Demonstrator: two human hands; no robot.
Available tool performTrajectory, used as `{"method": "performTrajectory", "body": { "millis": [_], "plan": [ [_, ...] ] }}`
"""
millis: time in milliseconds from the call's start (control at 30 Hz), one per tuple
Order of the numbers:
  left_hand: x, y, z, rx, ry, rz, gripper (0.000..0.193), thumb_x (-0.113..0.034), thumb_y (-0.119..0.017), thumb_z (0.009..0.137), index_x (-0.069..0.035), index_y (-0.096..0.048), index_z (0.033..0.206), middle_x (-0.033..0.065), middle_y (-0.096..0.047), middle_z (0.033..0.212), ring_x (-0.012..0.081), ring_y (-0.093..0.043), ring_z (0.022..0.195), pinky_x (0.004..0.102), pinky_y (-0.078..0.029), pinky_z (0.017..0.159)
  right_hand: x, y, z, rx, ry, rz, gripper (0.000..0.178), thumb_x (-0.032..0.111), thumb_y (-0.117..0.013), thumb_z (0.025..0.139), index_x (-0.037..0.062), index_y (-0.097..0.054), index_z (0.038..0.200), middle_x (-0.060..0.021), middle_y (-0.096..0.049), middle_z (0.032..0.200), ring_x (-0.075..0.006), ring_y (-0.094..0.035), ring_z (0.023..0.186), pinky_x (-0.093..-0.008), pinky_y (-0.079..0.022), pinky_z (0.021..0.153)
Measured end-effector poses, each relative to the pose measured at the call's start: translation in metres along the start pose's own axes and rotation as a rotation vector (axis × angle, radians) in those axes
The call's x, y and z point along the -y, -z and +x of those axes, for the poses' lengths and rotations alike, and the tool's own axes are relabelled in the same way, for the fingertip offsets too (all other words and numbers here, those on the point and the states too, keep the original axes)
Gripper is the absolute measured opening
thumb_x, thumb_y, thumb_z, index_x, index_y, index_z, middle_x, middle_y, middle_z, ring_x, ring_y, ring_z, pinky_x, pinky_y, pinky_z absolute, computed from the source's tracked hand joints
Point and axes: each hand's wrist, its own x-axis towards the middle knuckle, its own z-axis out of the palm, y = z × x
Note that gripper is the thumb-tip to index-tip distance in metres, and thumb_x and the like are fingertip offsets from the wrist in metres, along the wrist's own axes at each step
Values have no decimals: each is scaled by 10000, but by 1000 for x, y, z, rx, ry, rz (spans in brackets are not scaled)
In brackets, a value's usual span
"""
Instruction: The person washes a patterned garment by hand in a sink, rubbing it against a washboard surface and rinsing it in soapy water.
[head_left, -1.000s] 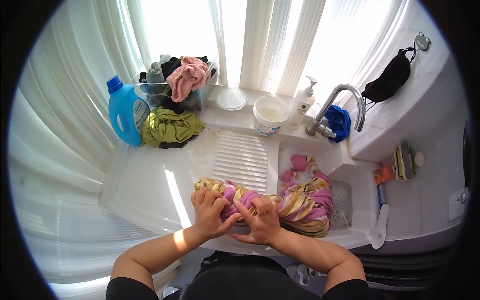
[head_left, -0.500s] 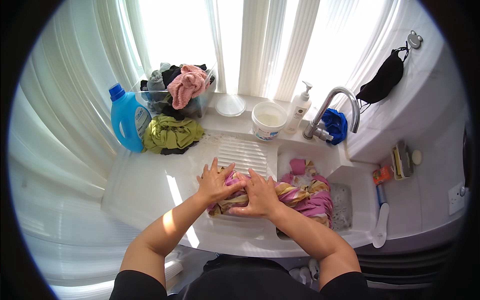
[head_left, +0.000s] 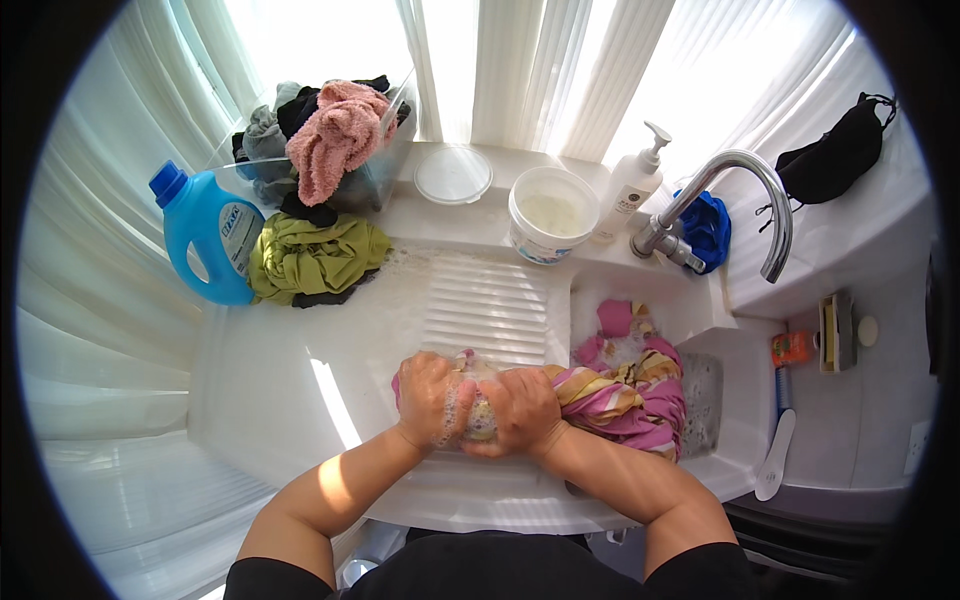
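A wet pink and yellow patterned cloth point(head_left: 635, 400) stretches from the sink basin onto the ridged washboard point(head_left: 487, 315). My left hand point(head_left: 430, 398) is closed around its left end, with soap suds on the fingers. Close beside it, my right hand point(head_left: 515, 408) grips the same cloth, fingers curled under. Foam shows between the two hands. The cloth's right part lies bunched in the sudsy basin point(head_left: 702, 405). Whether it is a garment or a sheet I cannot tell.
Behind stand a white tub point(head_left: 553, 215), a round lid point(head_left: 453, 175), a pump bottle point(head_left: 630, 190) and the faucet point(head_left: 720, 200). At left are a blue detergent jug point(head_left: 205, 240), green cloth point(head_left: 320, 255) and a clear bin point(head_left: 395, 150) of laundry. A white-handled brush point(head_left: 775, 455) lies at right.
Both hands were spread flat on the cloth; now their fingers are curled round it and suds are squeezed out. The view has shifted slightly closer.
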Motion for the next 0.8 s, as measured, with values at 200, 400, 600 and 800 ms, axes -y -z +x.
{"method": "performTrajectory", "body": {
  "millis": [200, 400, 600, 800],
  "plan": [
    [25, -11, 24, 213, 97, -100, 228, -218, -588, 867, -97, -613, 675, 118, -587, 703, 353, -536, 717, 473, -407, 649, -18, -6, 17, 81, -167, 126, 608, 528, -767, 572, 49, -576, 894, -138, -597, 776, -323, -609, 746, -427, -469, 686],
    [35, -12, 58, 460, 484, -141, 262, -333, -594, 913, -88, -662, 976, 174, -652, 912, 389, -594, 936, 465, -451, 800, -31, 16, 51, 515, -652, 324, 804, 623, -710, 715, 38, -567, 1248, -212, -666, 1147, -374, -627, 1093, -454, -483, 941],
    [-38, 44, 2, 39, -298, 102, 497, -412, -692, 851, -121, -549, 1228, 187, -472, 1356, 388, -451, 1240, 591, -305, 1014, -69, 81, -29, 482, -480, 3, 1020, 637, -775, 663, 67, -426, 1433, -217, -599, 1276, -360, -548, 1231, -460, -408, 1046],
    [-4, 7, -12, -74, -276, 222, 378, -94, -686, 762, -117, -622, 1133, 156, -620, 1191, 355, -595, 1083, 503, -465, 916, -37, 68, -55, 237, -719, -3, 666, 591, -829, 635, 38, -642, 956, -204, -689, 894, -400, -666, 866, -458, -530, 763]
  ]
}}
